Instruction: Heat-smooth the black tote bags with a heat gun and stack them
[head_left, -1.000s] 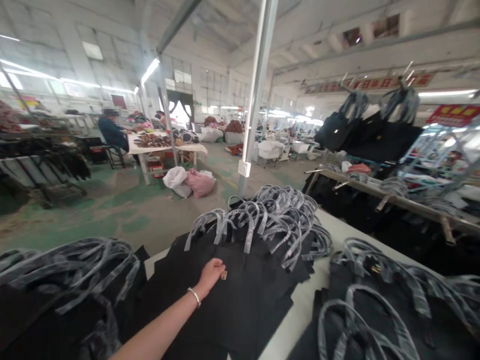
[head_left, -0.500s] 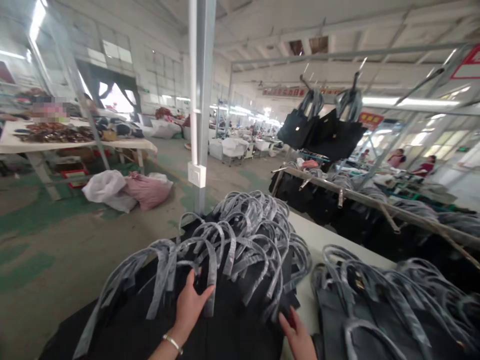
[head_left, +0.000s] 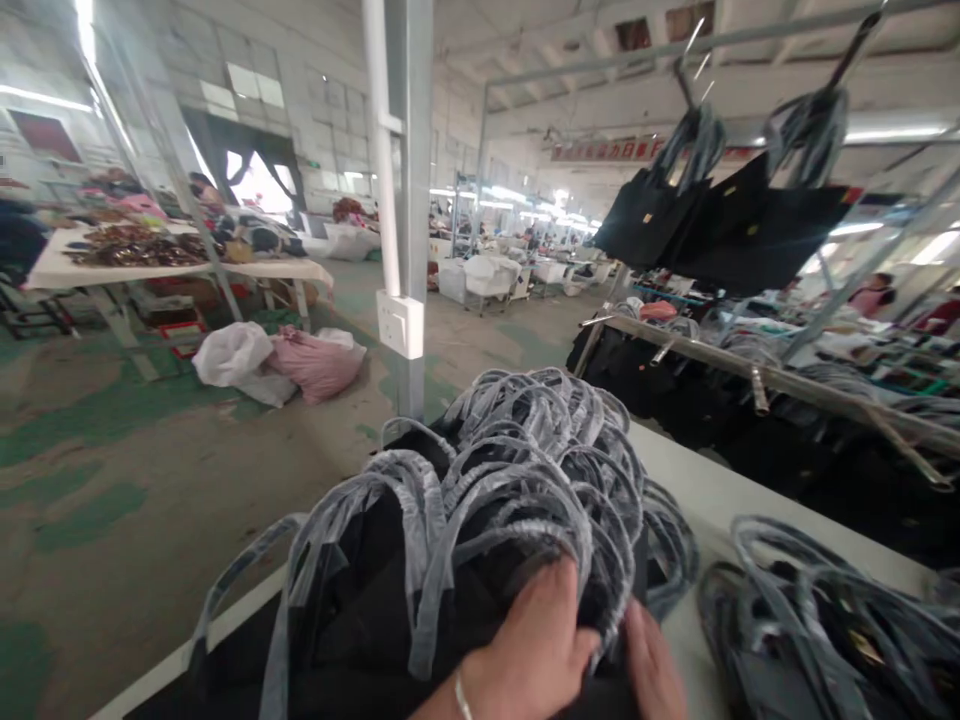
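A pile of black bags [head_left: 360, 630] lies in front of me, their looped handles [head_left: 517, 440] wrapped in whitish film. My left hand [head_left: 529, 640], with a bracelet at its wrist, reaches into the nearest loops, its fingers curled around a wrapped bag handle [head_left: 581, 530]. Part of its fingertips is hidden behind the strap. At the right side of the same pile, my right hand [head_left: 654, 660] rests its stretched fingers against the bag edge; a handle covers some of them.
More black bags [head_left: 795, 650] lie on the pale table [head_left: 712, 490] at right. Bags hang from hooks [head_left: 720, 230] and along a rail [head_left: 750, 370]. A metal post [head_left: 415, 200] with a switch box [head_left: 401, 325] rises beyond the pile. Sacks [head_left: 315, 365] sit on the floor.
My left hand has moved right across the pile, from one handle to the loops nearer my right hand. Handles at the front have shifted. The view has turned left.
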